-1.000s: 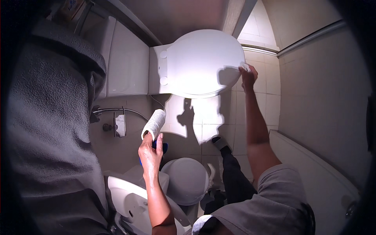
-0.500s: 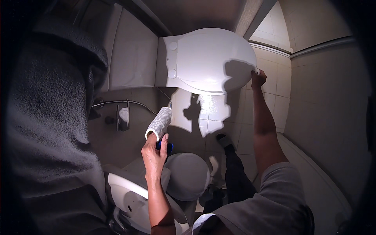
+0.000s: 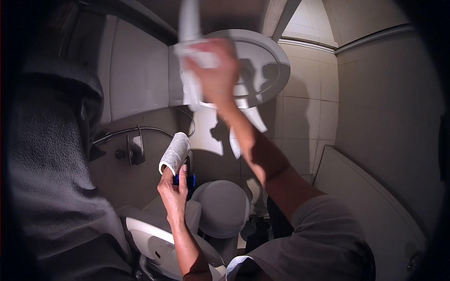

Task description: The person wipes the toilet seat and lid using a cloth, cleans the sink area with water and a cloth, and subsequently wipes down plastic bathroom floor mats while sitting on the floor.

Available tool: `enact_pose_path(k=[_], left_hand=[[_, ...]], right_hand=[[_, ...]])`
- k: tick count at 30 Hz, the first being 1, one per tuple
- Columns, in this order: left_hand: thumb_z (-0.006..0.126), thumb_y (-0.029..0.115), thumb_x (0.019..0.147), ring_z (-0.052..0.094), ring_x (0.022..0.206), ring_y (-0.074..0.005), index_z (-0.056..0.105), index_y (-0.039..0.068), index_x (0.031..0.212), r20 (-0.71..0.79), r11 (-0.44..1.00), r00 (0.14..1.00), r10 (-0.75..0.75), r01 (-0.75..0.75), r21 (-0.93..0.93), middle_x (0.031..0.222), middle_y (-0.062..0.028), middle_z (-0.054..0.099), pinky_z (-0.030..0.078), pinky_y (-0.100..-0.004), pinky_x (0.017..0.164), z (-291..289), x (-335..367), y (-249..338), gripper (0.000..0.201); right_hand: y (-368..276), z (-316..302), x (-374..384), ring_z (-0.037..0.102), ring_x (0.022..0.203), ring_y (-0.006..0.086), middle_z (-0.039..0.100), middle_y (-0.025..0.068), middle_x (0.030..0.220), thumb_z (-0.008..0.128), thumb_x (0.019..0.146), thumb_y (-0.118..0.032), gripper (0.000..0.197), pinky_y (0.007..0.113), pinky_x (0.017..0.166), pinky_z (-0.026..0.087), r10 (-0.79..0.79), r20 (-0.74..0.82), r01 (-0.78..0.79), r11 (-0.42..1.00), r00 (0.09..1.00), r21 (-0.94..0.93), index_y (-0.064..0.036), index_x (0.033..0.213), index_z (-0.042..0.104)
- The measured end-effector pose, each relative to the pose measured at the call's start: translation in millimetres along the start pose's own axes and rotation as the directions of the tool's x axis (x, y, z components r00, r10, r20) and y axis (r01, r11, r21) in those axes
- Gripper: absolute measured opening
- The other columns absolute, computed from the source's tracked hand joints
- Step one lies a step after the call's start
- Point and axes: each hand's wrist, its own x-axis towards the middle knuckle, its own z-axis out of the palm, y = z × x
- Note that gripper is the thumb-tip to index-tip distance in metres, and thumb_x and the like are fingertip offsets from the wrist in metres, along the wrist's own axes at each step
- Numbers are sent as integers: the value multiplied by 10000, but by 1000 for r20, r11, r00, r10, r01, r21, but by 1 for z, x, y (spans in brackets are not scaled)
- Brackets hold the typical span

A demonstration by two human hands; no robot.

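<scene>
My left hand (image 3: 173, 194) is closed, its fingers in the core of a white paper towel roll (image 3: 176, 152). Beside the thumb it also holds a dark object with a shiny blue part (image 3: 190, 181), mostly hidden by the hand. Over the toilet (image 3: 276, 89), my right hand (image 3: 215, 70) is smeared by motion. It grips the white toilet lid (image 3: 189, 21), which stands raised nearly edge-on at the tank side. Something white shows in that hand's fingers, too blurred to tell from the lid. The bowl's oval opening is in view.
The toilet tank (image 3: 138, 70) stands left of the bowl. A sink (image 3: 154, 234) and a round grey lidded bin (image 3: 221, 208) are close to me. Hanging grey cloth (image 3: 56, 154) fills the left side. A hose (image 3: 154, 129) runs along the wall; a white ledge (image 3: 361, 187) lies right.
My right hand has moved left from the lid's front edge toward the tank, swinging the lid up and uncovering the bowl. The left hand still holds the roll; the view has shifted slightly.
</scene>
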Motion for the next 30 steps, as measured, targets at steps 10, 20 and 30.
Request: enact_pose_path(k=[10,20,30], left_hand=[[605,145,808,605,638,-216,599,-42,926,-18,1000,1000,2,-1,23,808,-169,620,459,-283,527,1,0,0,221],[620,142,802,498,559,-81,600,-29,940,31,995,998,47,-50,85,740,-95,608,405,-214,450,-1,2,-8,221],[627,119,778,604,666,-322,592,-68,863,99,988,990,-102,89,124,800,-210,591,462,-333,593,-5,3,0,208]], right_hand=[[-8,150,-30,486,837,298,463,119,843,664,545,30,283,381,713,431,-267,247,244,963,932,117,-29,782,522],[28,96,-25,593,732,187,577,106,891,643,727,-80,192,272,664,464,-215,343,69,918,914,390,-18,906,612],[132,9,-53,543,752,175,568,99,884,637,755,-97,150,265,629,451,39,466,-25,999,884,-36,-37,888,607]])
